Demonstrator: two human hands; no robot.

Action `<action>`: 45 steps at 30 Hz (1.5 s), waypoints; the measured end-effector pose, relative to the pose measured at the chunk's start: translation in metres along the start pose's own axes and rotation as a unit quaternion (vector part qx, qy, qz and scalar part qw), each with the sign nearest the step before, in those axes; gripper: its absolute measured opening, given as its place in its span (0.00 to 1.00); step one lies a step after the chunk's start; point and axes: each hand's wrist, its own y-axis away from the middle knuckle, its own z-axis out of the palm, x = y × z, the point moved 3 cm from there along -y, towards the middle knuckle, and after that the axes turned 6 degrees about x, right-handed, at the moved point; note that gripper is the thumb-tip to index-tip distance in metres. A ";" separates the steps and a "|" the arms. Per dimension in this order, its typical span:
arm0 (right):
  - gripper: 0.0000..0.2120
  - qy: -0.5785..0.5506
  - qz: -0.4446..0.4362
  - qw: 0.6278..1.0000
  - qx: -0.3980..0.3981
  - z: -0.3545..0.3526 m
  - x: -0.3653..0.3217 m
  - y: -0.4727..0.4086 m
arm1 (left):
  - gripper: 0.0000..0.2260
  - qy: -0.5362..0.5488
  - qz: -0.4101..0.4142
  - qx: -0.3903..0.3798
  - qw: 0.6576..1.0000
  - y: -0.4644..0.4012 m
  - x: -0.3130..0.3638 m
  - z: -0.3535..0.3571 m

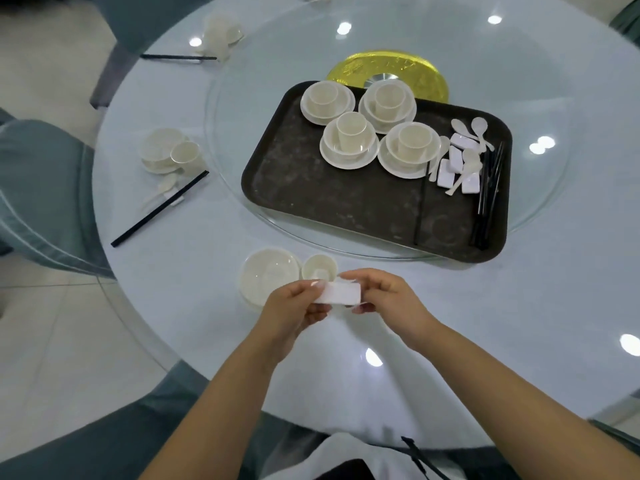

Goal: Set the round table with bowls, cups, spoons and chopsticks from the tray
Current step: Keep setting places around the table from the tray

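Note:
Both my hands hold a small white rectangular rest [341,293] above the near table edge: my left hand [294,308] pinches its left end, my right hand [391,296] its right end. Just behind them stand a cream bowl on a plate [268,273] and a cream cup [318,267]. The dark tray [332,202] on the glass turntable carries several bowl-and-cup sets [348,140], white spoons and rests [460,157], and black chopsticks [488,192] at its right side.
Two places are laid on the left: one with bowl, cup [185,154], spoon and chopsticks [161,207], another farther back [221,34]. A gold disc [415,71] sits at the turntable centre. Grey-green chairs [38,192] surround the round table [485,323].

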 end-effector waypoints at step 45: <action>0.15 0.289 0.108 0.950 0.039 0.035 0.091 -0.025 | 0.13 -0.270 0.056 0.075 0.958 -0.009 -0.063 -0.028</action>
